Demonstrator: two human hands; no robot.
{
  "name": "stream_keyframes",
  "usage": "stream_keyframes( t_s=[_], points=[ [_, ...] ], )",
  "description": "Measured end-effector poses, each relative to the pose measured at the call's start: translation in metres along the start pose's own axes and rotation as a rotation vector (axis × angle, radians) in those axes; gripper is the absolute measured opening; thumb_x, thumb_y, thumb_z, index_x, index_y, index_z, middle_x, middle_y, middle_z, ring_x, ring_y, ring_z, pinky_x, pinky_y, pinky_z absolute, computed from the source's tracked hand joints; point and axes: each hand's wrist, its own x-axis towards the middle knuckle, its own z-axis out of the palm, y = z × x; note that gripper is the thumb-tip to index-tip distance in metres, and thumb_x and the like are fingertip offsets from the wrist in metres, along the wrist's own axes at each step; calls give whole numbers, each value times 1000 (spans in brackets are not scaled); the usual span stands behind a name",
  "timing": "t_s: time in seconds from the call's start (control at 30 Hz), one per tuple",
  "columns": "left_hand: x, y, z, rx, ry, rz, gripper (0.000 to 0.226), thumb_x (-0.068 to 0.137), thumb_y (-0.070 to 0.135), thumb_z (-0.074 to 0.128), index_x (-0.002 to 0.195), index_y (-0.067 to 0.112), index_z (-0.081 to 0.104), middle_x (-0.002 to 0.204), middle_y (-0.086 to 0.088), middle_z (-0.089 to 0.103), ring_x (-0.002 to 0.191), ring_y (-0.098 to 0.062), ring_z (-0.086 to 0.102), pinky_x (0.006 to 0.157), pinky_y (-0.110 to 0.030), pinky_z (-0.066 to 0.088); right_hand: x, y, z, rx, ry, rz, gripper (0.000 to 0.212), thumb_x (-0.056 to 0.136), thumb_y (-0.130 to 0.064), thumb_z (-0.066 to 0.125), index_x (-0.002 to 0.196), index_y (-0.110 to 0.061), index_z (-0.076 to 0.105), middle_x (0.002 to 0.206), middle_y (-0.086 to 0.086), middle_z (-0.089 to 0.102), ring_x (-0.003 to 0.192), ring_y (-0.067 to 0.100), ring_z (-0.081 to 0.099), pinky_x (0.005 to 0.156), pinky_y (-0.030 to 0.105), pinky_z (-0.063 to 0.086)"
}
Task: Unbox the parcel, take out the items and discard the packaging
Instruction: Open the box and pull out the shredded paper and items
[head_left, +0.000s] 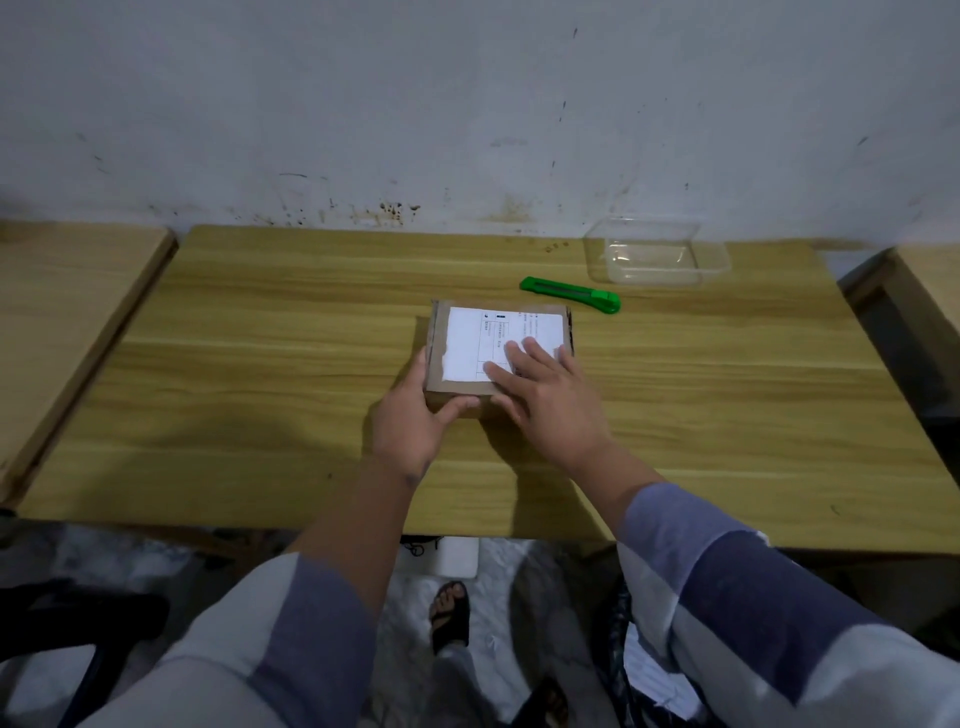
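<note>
A small brown cardboard parcel (467, 338) with a white shipping label on top lies closed in the middle of the wooden table (260, 364). My left hand (415, 421) grips its near left corner, thumb along the front edge. My right hand (545, 395) lies flat on the lid with fingers spread over the label's near right part. A green utility knife (570, 294) rests on the table just behind and to the right of the parcel, apart from both hands.
A clear plastic container (657, 252) stands at the back right near the wall. Other wooden tables flank this one at left (62, 291) and right (935, 280). Below the near edge are a sandalled foot (449, 613) and a dark chair (72, 623).
</note>
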Motion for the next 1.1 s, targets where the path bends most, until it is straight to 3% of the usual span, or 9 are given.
stream_keyframes(
  t_s=[0.13, 0.33, 0.4, 0.5, 0.6, 0.7, 0.8, 0.87, 1.1],
  points=[
    [1, -2, 2, 60, 28, 7, 95, 72, 64, 66, 150, 28, 24, 131, -3, 62, 117, -25, 58, 92, -44, 52, 3, 3, -1, -28, 15, -55, 33, 89, -26, 59, 121, -19, 63, 126, 14, 63, 122, 37, 55, 97, 56, 46],
    [-1, -2, 3, 55, 18, -14, 95, 72, 67, 64, 149, 29, 25, 132, -2, 61, 119, -24, 58, 94, -44, 51, 3, 0, -7, -37, 102, -104, 37, 90, -27, 39, 108, -16, 69, 110, 12, 71, 108, 37, 64, 82, 52, 53],
    [-2, -1, 2, 60, 14, -20, 95, 71, 69, 63, 149, 29, 26, 131, -2, 62, 118, -24, 59, 93, -44, 52, 4, 2, -7, -33, 159, -117, 31, 89, -25, 46, 105, -16, 70, 106, 11, 72, 104, 36, 66, 78, 52, 55],
    [-3, 2, 0, 57, 25, -12, 89, 71, 69, 61, 145, 28, 33, 126, 0, 65, 114, -23, 61, 88, -39, 53, 7, 0, -10, 35, 225, -69, 23, 84, -17, 61, 105, -16, 72, 108, 11, 74, 104, 36, 68, 81, 54, 55],
    [-3, 5, -1, 50, 25, -12, 85, 72, 66, 63, 143, 28, 37, 124, 2, 66, 111, -22, 63, 84, -36, 52, 10, 3, -14, 99, 234, -50, 27, 88, -27, 56, 108, -18, 71, 113, 8, 72, 109, 32, 66, 88, 52, 54],
    [-3, 6, -4, 13, -40, -19, 91, 73, 61, 67, 148, 30, 24, 134, 1, 59, 120, -23, 57, 94, -43, 51, 3, 9, -16, 108, 173, -48, 41, 89, -44, 47, 123, -24, 62, 129, 7, 63, 124, 30, 55, 101, 50, 46],
    [-7, 8, -10, -70, -51, -3, 99, 75, 59, 67, 150, 34, 8, 150, -1, 42, 134, -22, 44, 105, -49, 44, -10, 15, -18, 90, 198, 97, 57, 86, -51, 52, 137, -27, 46, 142, 13, 48, 132, 33, 43, 107, 47, 37],
    [-12, 10, -12, -89, 8, 39, 90, 80, 54, 65, 151, 29, 15, 152, 0, 39, 137, -18, 39, 108, -46, 41, -18, 17, -17, 216, 234, 273, 62, 84, -46, 60, 138, -23, 42, 138, 13, 48, 125, 31, 45, 102, 44, 39],
    [-20, 26, -19, -11, 125, 150, 57, 88, 51, 57, 137, 26, 46, 145, 3, 49, 132, -16, 46, 105, -43, 44, -22, 11, -21, 537, 352, 485, 29, 87, -21, 62, 115, -14, 65, 112, 6, 66, 103, 23, 61, 86, 27, 43]
  ],
)
